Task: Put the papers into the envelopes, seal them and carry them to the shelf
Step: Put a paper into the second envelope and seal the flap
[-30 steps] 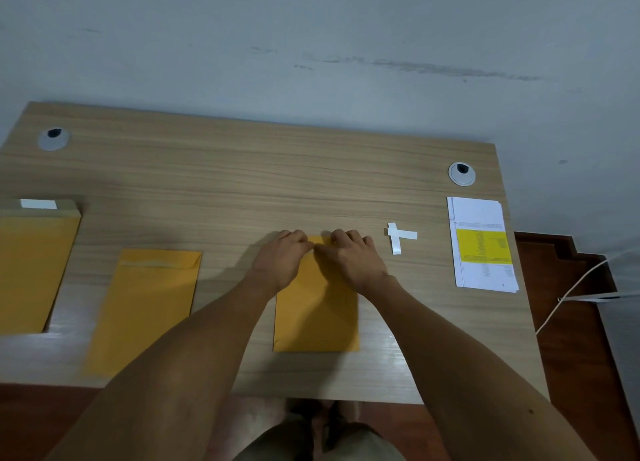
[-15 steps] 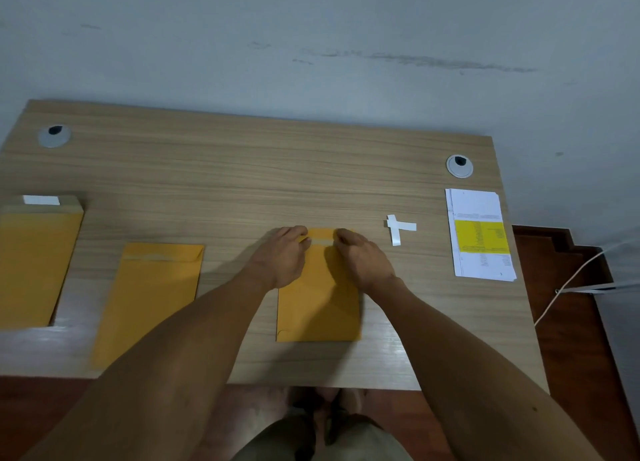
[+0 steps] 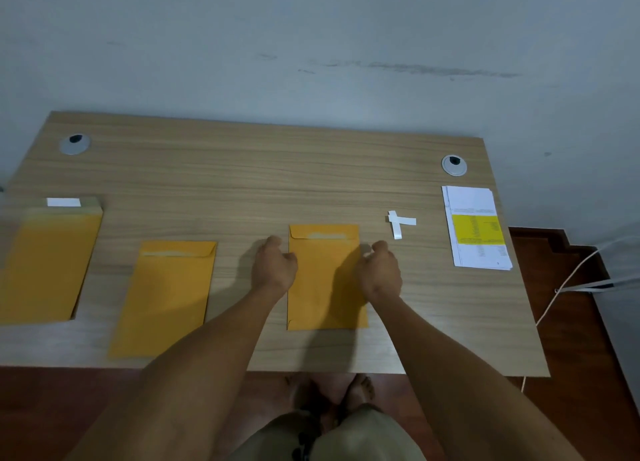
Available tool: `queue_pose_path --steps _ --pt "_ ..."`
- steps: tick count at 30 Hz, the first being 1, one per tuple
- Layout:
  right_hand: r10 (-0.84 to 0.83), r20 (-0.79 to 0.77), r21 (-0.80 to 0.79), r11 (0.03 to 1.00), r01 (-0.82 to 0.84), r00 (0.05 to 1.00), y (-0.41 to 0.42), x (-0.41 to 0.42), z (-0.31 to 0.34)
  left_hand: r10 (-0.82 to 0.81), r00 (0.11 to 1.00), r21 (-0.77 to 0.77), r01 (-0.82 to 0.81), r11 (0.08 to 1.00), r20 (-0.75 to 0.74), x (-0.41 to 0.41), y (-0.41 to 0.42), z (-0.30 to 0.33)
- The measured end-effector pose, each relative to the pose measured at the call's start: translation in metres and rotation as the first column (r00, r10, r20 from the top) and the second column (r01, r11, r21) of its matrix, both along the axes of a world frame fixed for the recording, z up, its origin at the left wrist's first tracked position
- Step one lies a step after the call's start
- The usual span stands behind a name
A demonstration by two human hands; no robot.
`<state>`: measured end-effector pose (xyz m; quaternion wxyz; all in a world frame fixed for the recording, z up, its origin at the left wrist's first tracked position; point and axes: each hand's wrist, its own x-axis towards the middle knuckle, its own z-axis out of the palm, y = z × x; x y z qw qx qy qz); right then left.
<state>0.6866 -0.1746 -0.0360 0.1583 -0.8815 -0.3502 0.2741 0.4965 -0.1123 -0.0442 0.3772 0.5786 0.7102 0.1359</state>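
Left hand: it is at the left edge of the middle envelope, fingers loosely curled, with nothing inside them. I cannot tell if it touches the envelope's edge.
Right hand: it is over the right edge of the same envelope, fingers also loosely curled and holding nothing.
Hands together: they are apart, one on each side of the envelope.
Middle envelope: it lies flat on the counter, flap folded down at the far end, with a pale strip along the flap.
Second envelope: it lies flat on the counter to the left of the middle one, flap also folded down.
Third envelope: it is at the far left, partly out of view; its flap end carries a white strip.
Papers: a stack of white sheets with a yellow block, near the right edge of the counter, well apart from the hands.
White strips: two small pieces lying crossed, between the middle envelope and the papers.
Cable holes: one round grommet at far left, another grommet at far right.
Cord: white, it hangs beside the counter on the right.
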Motion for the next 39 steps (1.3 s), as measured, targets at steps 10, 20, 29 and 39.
queue_pose_path --steps 10,20,29,39 --pt "-0.277 -0.316 -0.017 0.958 0.286 0.908 -0.026 -0.029 0.004 0.437 0.854 -0.329 -0.343 0.88 0.281 -0.013 -0.038 -0.008" --pt "-0.144 -0.501 0.113 0.967 0.23 0.853 -0.05 -0.051 0.004 0.512 0.791 -0.292 -0.43 0.855 0.335 -0.048 -0.068 0.011" --pt "0.001 -0.489 0.155 0.984 0.085 0.872 -0.042 -0.13 0.019 0.528 0.777 -0.212 -0.483 0.85 0.345 -0.134 -0.068 0.038" --pt "-0.019 -0.433 0.166 0.981 0.101 0.901 -0.01 -0.244 0.018 0.446 0.82 -0.221 -0.389 0.894 0.359 -0.254 -0.027 0.03"
